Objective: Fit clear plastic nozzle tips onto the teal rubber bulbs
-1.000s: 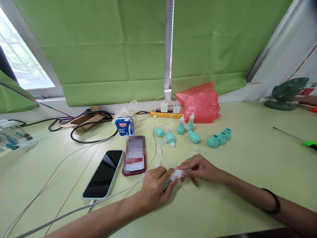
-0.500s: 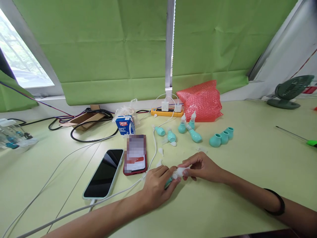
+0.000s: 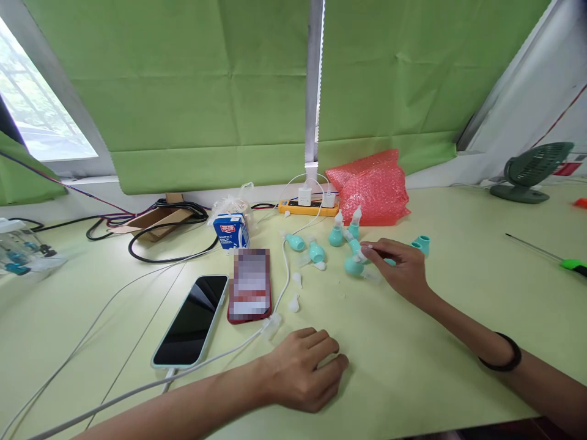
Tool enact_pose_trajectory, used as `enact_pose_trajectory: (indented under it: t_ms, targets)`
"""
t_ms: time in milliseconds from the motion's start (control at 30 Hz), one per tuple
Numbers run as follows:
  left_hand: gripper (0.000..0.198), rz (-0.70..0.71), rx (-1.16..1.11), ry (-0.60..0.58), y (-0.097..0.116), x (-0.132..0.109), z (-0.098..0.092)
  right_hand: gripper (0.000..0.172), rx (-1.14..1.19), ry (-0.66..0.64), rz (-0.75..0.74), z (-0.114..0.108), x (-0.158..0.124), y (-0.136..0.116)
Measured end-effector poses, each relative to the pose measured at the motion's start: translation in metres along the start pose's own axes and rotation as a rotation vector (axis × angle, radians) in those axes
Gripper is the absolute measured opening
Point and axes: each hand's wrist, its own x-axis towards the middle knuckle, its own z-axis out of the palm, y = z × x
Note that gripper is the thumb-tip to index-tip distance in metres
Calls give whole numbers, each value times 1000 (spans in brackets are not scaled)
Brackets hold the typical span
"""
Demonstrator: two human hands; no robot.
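My left hand (image 3: 307, 370) rests on the table near the front, its fingers curled in and nothing seen in them. Further back, my right hand (image 3: 401, 266) pinches the clear tip of a teal nasal aspirator (image 3: 354, 265), whose bulb touches down among the others. Two aspirators with clear tips, one of them here (image 3: 336, 236), stand upright just behind it. Left of these lie two more teal bulbs, a small one (image 3: 295, 242) and another (image 3: 316, 251). Open teal bulbs (image 3: 422, 244) show partly behind my right hand. Small whitish tip pieces (image 3: 294, 302) lie nearer to me.
Two phones, one black-screened (image 3: 191, 321) and one red-cased (image 3: 250, 287), lie left with a white cable (image 3: 220, 355) alongside. Behind are a milk carton (image 3: 232, 231), a yellow power strip (image 3: 307, 209) and red bubble wrap (image 3: 373, 189). A screwdriver (image 3: 545, 250) and fan (image 3: 527, 174) are right.
My hands have parted. The right hand has carried the aspirator back to the group of bulbs. My left hand has let go and sits slightly lower, uncovering a clear piece by the cable.
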Motion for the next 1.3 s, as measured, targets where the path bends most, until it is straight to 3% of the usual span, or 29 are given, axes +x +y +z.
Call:
enact_pose_trajectory:
  t_ms: [200, 300, 400, 467, 533, 600, 667, 733, 800, 900, 967, 1100, 1300]
  targets:
    - [15, -75, 44, -133, 0, 1, 2, 35, -91, -204, 70, 13, -4, 22]
    - [15, -92, 82, -163, 0, 1, 3, 39, -122, -246, 59, 17, -7, 25]
    - [14, -74, 140, -127, 1, 0, 4, 43, -171, -169, 0, 17, -9, 23]
    - [13, -14, 165, -63, 1, 0, 2, 46, -193, -26, -80, 15, -11, 18]
    - [14, 79, 176, 12, 3, -1, -1, 43, -205, 118, -239, 14, -15, 11]
    - [13, 187, 183, 74, 6, -1, -3, 39, -188, 146, -444, 16, -23, -1]
    - [15, 314, 174, 140, 12, 0, -4, 36, -144, 4, -612, 22, -33, -17]
    - [21, 451, 146, 180, 19, 3, -2, 34, -117, -276, -687, 33, -42, -35]
    - [26, 536, 116, 162, 27, 6, 3, 38, -127, -523, -671, 46, -48, -52]
    - [27, 538, 100, 128, 34, 7, 10, 50, -182, -701, -615, 68, -49, -71]
    - [27, 510, 119, 128, 36, 4, 12, 52, -237, -750, -599, 81, -49, -76]
    - [24, 478, 193, 128, 35, 0, 7, 28, -297, -743, -609, 94, -51, -71]
    - [18, 366, 209, 156, 31, 4, -4, 16, -283, -626, -659, 67, -53, -45]
